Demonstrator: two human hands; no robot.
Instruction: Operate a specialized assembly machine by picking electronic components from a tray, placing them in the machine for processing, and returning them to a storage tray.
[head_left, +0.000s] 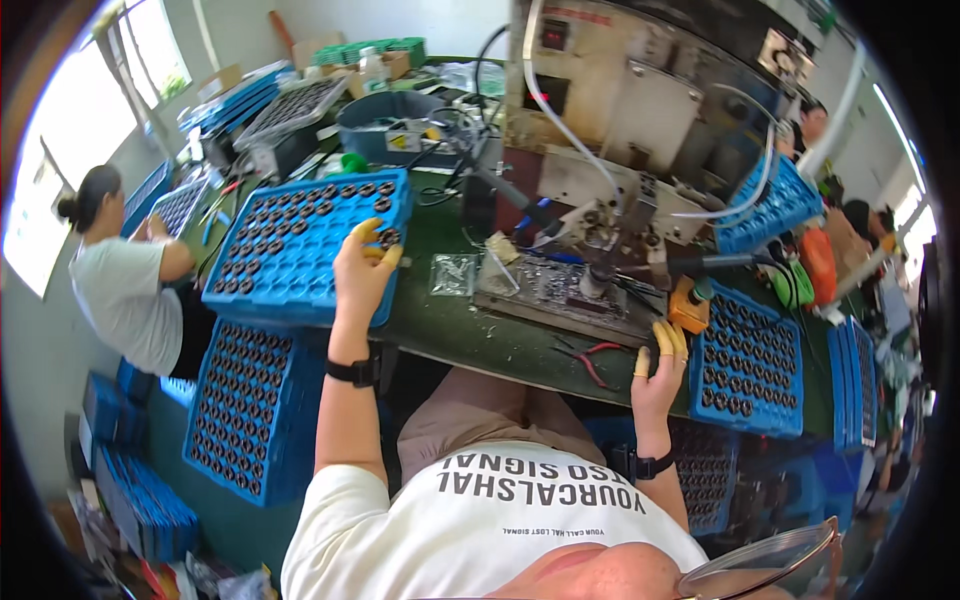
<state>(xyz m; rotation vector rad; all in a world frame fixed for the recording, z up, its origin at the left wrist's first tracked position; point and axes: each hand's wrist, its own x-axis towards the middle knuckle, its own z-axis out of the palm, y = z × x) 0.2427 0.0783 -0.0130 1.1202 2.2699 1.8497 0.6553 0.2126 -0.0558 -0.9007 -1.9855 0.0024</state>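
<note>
My left hand point(362, 272), with yellow covers on its fingertips, is over the right part of a blue plastic tray point(318, 262). Its thumb and fingers are closed around a small dark ring-shaped part point(390, 238) that looks like a motor stator core. Rows of similar parts point(262, 228) fill the far and left pockets of this tray. At the bench's front edge my right hand point(660, 375), also with yellow fingertip covers, lies with fingers stretched out and nothing seen in them. Close beyond its fingertips stands an orange box point(689, 304).
A machine point(610, 120) with a metal work plate point(560, 300) stands ahead. Red-handled pliers point(597, 365) and a clear bag point(453, 274) lie on the green bench. Filled blue trays stand right point(748, 362) and lower left point(243, 410). Another person point(128, 280) sits at the left.
</note>
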